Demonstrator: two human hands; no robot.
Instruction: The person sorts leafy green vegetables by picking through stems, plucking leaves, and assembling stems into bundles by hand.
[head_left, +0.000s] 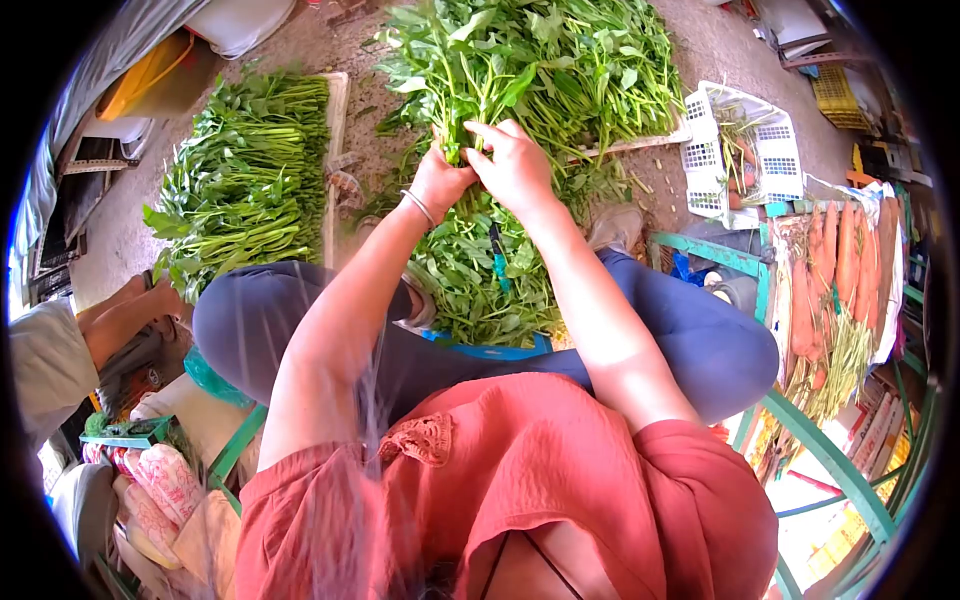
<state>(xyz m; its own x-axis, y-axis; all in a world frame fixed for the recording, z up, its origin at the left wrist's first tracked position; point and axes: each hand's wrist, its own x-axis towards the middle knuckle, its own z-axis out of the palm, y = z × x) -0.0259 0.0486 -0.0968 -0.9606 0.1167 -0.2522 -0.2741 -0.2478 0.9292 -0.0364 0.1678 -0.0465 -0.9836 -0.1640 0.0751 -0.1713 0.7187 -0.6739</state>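
The left hand [443,187] is closing around the bunch [470,85] low on its stems, holding it upright above the heap [480,295] between the person's feet. The right hand [517,172] is meeting it there, index finger and thumb standing narrowly apart at the stems; whether they are pinching something thin, I cannot tell. The bunch's leaves are pointing away from the person and overlapping the far pile [600,60] in view

As for progress, the work is looking well along but unfinished. The left pile [250,170] is lying in fairly even rows beside a pale edge [337,150], and the far pile is resting in a similar way on its own tray [645,143], so both are seeming to hold finished greens; whether their bunches are tied is too small to tell. The bunch in hand is not yet joining either pile. The heap is lying looser and more tangled above a blue rim [490,352], with a slim teal-ended thing [501,268] resting on it, so more greens are probably waiting there
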